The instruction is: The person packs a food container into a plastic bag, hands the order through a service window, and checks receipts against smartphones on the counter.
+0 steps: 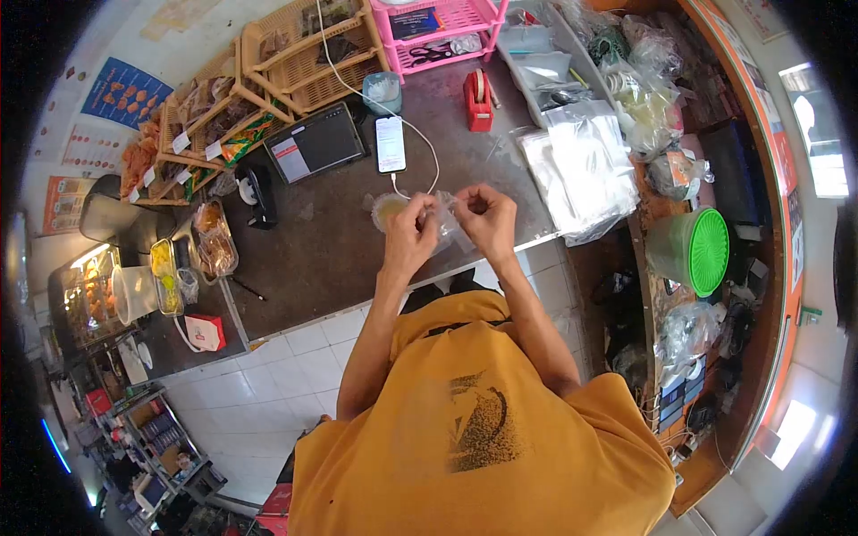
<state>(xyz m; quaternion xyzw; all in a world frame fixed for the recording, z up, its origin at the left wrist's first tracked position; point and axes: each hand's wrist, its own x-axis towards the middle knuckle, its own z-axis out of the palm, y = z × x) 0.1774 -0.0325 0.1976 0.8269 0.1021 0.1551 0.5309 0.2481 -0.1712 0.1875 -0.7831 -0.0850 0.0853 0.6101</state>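
Both hands meet over the front edge of the dark counter, pinching a small clear plastic bag [444, 221] between them. My left hand [412, 234] has its fingers closed on the bag's left side. On the right side, my right hand [487, 220] grips the plastic between thumb and fingers. Just left of and behind my left hand, a small round clear-wrapped item [384, 211] with pale yellowish contents lies on the counter. A white phone [391, 145] with its screen lit lies beyond my hands, a white cable plugged into it.
A red tape dispenser [478, 101] and a stack of clear plastic bags [581, 170] are at the right. Behind stand a tablet [315, 143], a cup [382, 93], tan baskets [308, 54] and a pink rack [440, 36]. A green-lidded container [706, 252] is far right.
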